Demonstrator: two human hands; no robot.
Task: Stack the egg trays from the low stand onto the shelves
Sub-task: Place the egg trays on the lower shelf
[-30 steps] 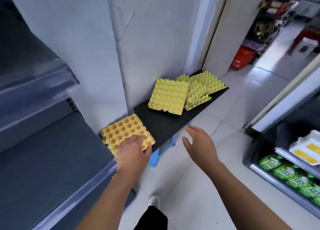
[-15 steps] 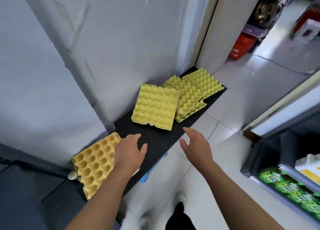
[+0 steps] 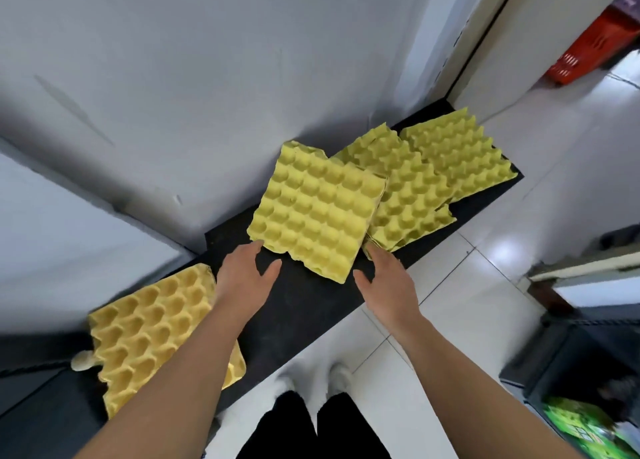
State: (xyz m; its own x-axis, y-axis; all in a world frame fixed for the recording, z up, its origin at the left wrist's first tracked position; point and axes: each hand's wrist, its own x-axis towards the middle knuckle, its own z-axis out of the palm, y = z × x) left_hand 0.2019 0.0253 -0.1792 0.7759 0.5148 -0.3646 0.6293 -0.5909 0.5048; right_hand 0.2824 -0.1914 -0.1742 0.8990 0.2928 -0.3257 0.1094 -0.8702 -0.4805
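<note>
1. One pale yellow tray (image 3: 317, 213) lies nearest the hands, on the black top of the low stand (image 3: 304, 306), cups up, sitting as a diamond with its near corner pointing back between the two wrists.
2. Left hand (image 3: 244, 278): fingertips at the tray's near-left edge, touching or just short of it, can't tell which. Fingers spread wide, thumb out, holding nothing.
3. Right hand (image 3: 386, 282): fingertips at the near-right edge, close to where the tray overlaps the stack behind. Also spread wide, empty.
4. Tray lies forward of both hands, between them. Neither hand clearly nearer; both about level. My read: a two-handed lift from opposite edges is being set up.
5. Tray is roughly square, no real long axis. Its far-right side rests over the neighbouring stack, so it looks slightly tilted.
6. Count, pale yellow: the single tray, a middle stack (image 3: 408, 199) of several nested trays (number not readable), and a further tray or stack (image 3: 453, 154) at the far end.
7. Count, darker orange-yellow: one tray or thin stack (image 3: 149, 337) at the lower left, partly under the left forearm, apart from the others. Looks to be on the dark shelf (image 3: 45, 420); edge unclear.
8. Shoes on white floor tiles (image 3: 485, 303) below.
</note>
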